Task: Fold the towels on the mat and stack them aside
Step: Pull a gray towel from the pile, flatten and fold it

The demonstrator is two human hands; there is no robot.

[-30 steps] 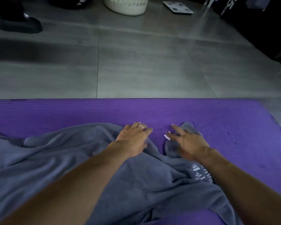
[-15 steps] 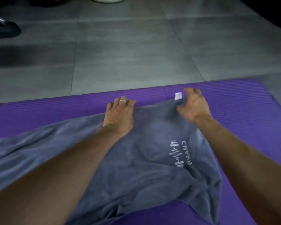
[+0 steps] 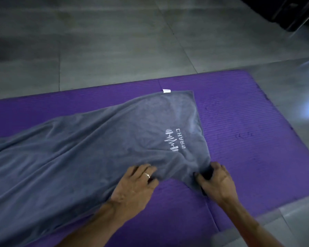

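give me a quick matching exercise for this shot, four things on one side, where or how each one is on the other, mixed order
Things:
1. towel
2. white tag
3. left hand
4. right hand

States:
A. grips the towel's near right corner
B. at the towel's far edge
C. spread across the purple mat
D. wears a ring, holds the towel's near edge

Pairs: 1-C, 2-B, 3-D, 4-A

Towels: one, grey towel [image 3: 89, 157], spread on the mat
Mats: one, purple mat [image 3: 248, 139]
Hands: two, left hand [image 3: 134, 186] and right hand [image 3: 216, 182]
Rings: one, ring [image 3: 147, 175] on the left hand
Tags: one, white tag [image 3: 166, 90] on the towel's far edge
Logos: one, white logo [image 3: 175, 140] on the towel
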